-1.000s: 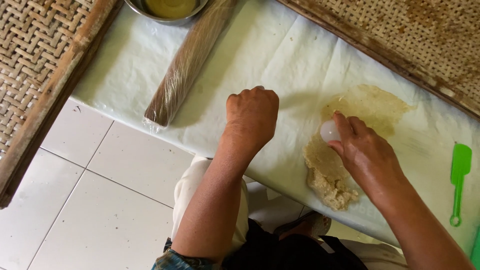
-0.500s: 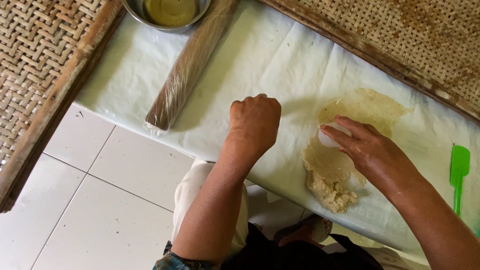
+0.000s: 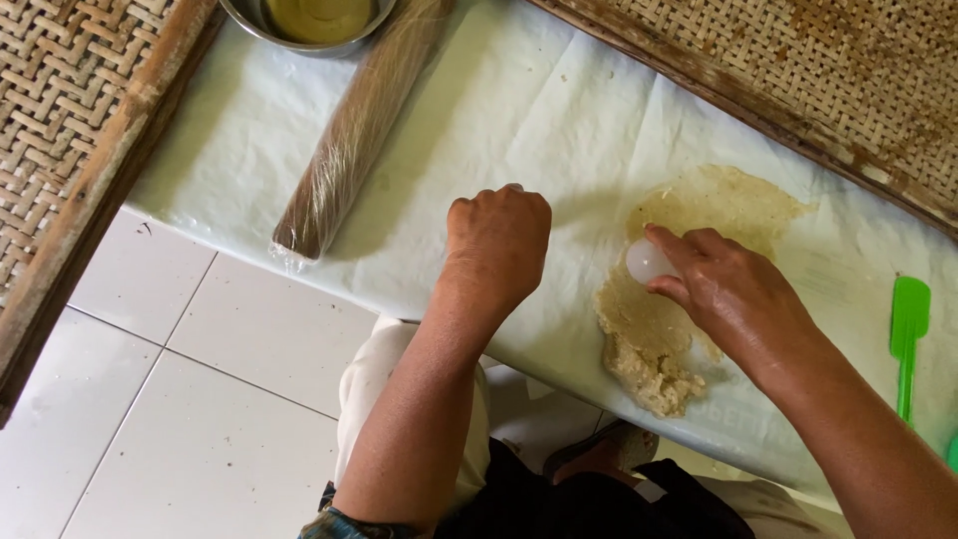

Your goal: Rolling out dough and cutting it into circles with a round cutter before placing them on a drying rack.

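- Your right hand (image 3: 733, 289) has slid off the bare sheet and onto the dough (image 3: 664, 299), fingers gripping a small white round cutter (image 3: 647, 262) at its left edge.
- Your left hand (image 3: 496, 240) stays clenched, knuckles pinning the white sheet on the table (image 3: 519, 110).
- The wrapped rolling pin (image 3: 354, 135) hasn't moved.

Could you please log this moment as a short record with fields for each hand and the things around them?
left hand: closed in a fist, resting on the white sheet
right hand: pressing a small white round tool onto the dough
dough: spread thin at the far end, thick and crumbly at the near edge
rolling pin: plastic-wrapped, lying left of the hands
metal bowl: top edge
green spatula: far right
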